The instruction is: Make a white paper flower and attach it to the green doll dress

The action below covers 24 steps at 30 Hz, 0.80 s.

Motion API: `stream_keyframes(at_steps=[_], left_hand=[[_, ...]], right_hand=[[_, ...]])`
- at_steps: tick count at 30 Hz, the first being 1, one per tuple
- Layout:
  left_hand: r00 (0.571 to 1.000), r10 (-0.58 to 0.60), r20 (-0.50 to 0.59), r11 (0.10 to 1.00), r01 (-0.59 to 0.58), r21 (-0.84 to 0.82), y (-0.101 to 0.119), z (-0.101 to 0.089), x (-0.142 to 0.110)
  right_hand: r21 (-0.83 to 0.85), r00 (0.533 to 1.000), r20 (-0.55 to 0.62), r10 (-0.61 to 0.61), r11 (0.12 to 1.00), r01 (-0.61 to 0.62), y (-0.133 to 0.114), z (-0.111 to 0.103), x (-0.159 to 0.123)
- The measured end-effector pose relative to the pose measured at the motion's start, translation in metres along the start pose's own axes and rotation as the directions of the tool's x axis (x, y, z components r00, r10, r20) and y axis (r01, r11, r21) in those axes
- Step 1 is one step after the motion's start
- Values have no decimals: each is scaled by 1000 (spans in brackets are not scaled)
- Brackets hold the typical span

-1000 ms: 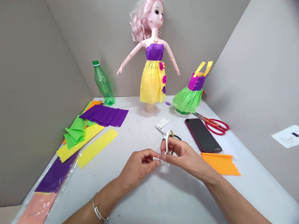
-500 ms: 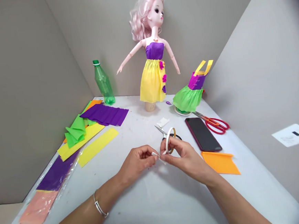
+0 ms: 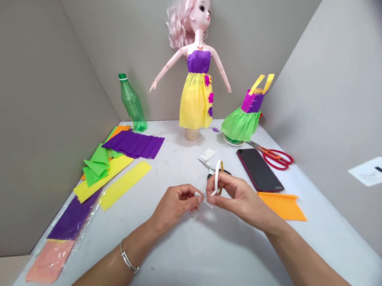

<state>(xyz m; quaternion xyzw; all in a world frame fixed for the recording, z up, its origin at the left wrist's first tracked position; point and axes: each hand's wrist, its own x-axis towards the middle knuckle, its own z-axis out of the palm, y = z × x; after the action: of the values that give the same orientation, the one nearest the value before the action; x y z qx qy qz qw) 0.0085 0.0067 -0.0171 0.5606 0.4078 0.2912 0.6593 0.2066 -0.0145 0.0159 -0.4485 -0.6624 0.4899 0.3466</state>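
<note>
Roll of tape (image 3: 217, 176): one, lower rim partly hidden by the fingers of the right hand (image 3: 244, 202). Pale strip (image 3: 198, 194): one, middle and ends obscured by fingertips; whether it joins the roll cannot be told. Small scissors (image 3: 205, 164): dark handles partly covered by roll and right hand.

Position: roll upright over the table (image 3: 183, 258), near side of the small scissors, left of the phone (image 3: 259, 170). Ring stands on edge, its taller axis near vertical, top leaning slightly right; opening seen obliquely. Strip slants from far left to near right.

Appearance: roll thin, narrow, white outside, yellowish-brown inside; strip whitish, slim.

Hands: left hand (image 3: 174, 208), fingertips pinched on the strip; right hand, fingers closed on the roll.
</note>
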Motion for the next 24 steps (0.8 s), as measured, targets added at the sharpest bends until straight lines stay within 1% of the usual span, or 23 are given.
stream_keyframes(at_steps=[7,24], left_hand=[[1000,1,13,1000,-1,-3,1,1,-1],[1000,4,22,1000,-3,-23,0,0,0]], right_hand=[[-39,1000,-24,20,999,-21,1,2,1],[-109,997,-75,5,994,-13,1,6,2]])
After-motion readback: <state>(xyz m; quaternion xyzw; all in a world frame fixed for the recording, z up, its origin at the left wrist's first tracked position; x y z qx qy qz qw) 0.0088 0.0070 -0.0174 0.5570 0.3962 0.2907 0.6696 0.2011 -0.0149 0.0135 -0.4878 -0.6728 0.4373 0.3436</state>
